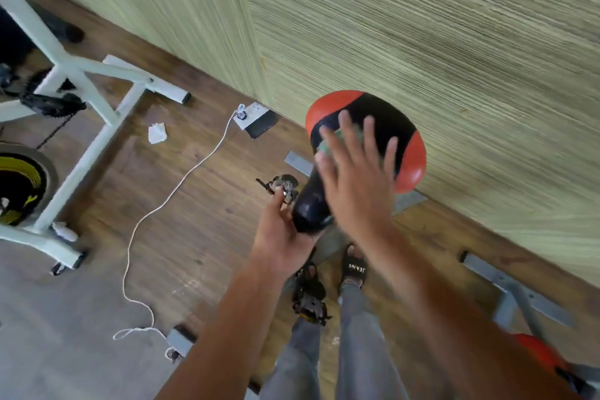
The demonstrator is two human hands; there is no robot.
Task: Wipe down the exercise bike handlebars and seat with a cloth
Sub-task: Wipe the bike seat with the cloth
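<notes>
Textured green wall point(422, 42) across the upper right of the frame, wood floor point(194, 204) below it. White exercise bike point(81, 81) at the left edge, yellow-and-black flywheel point(19, 185) low on it. At centre right, black-and-red seat point(386, 120), broad end toward the wall, narrow black nose pointing down-frame. Right hand point(357, 185) laid flat over the middle of the seat, fingers straight and spread, clenching nothing. Green cloth point(328, 146) pinned beneath that palm, only slivers peeking out between and beside the fingers, touching the black saddle top; motion blur here, so probably bunched rather than flat. Left hand point(285, 230) cupped at the nose of the seat from below-left, fingers loosely extended against it, not wrapped round. White cable point(181, 185) snaking from a wall socket point(250, 114) down to lower left. Crumpled white paper point(157, 133) on the floor near the bike frame. Black sandal point(355, 266) below the seat.
</notes>
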